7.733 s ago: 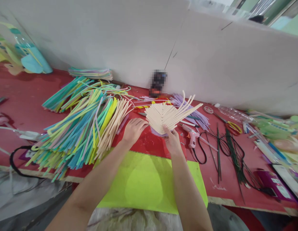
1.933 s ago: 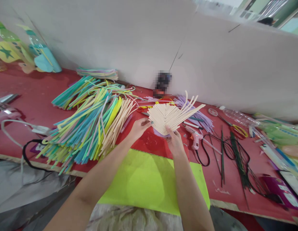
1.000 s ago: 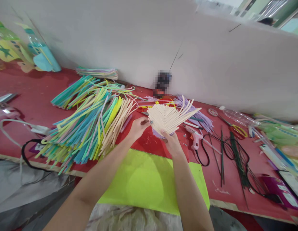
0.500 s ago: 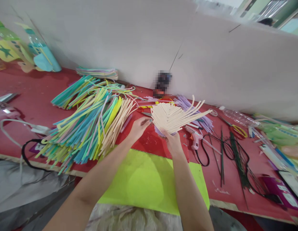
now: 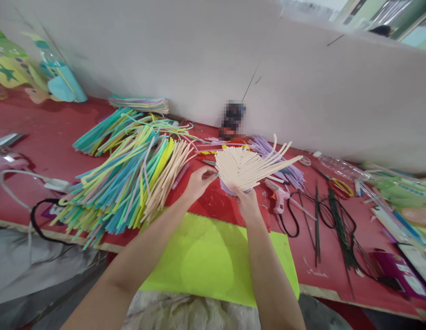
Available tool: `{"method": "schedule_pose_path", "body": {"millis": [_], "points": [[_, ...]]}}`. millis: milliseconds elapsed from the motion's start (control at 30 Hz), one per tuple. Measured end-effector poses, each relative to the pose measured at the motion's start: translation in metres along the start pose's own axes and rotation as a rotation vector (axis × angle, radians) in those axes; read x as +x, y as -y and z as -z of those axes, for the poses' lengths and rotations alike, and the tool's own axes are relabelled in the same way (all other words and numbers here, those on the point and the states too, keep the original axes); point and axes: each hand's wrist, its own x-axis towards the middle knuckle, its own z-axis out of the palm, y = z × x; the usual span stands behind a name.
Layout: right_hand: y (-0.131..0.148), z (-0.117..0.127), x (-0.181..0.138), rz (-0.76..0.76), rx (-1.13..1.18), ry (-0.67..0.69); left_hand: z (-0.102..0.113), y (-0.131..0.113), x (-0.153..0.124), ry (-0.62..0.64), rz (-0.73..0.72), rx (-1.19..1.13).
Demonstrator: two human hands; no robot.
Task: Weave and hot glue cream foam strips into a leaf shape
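Observation:
A cream leaf-shaped piece (image 5: 245,167) made of foam strips on a purple backing is held just above the red table (image 5: 44,137). My right hand (image 5: 246,203) grips its lower tip, thumb on top. My left hand (image 5: 198,181) touches its left edge, fingers pinched round a small dark thing that I cannot make out. Loose cream strip ends fan out to the upper right.
A big heap of coloured foam strips (image 5: 130,178) lies to the left. A lime-green sheet (image 5: 206,261) overhangs the table's front edge. A pink glue gun (image 5: 279,196), black cable, dark wires (image 5: 340,220), scissors (image 5: 338,185) and a plastic bottle (image 5: 340,167) lie to the right.
The leaf piece has been turned a little clockwise and shifted right in my right hand over the last second. My left hand stays at its left edge.

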Motion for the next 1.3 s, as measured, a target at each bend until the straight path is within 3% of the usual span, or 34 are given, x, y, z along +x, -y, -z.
{"method": "schedule_pose_path", "body": {"millis": [533, 1300], "points": [[-0.0003, -0.0002, -0.0013, 0.005, -0.026, 0.009, -0.0016, 0.0005, 0.0006, 0.0, 0.02, -0.041], [0.0012, 0.0006, -0.0009, 0.04, -0.087, -0.027, -0.0017, 0.0057, 0.0009, 0.124, 0.036, -0.041]]}}
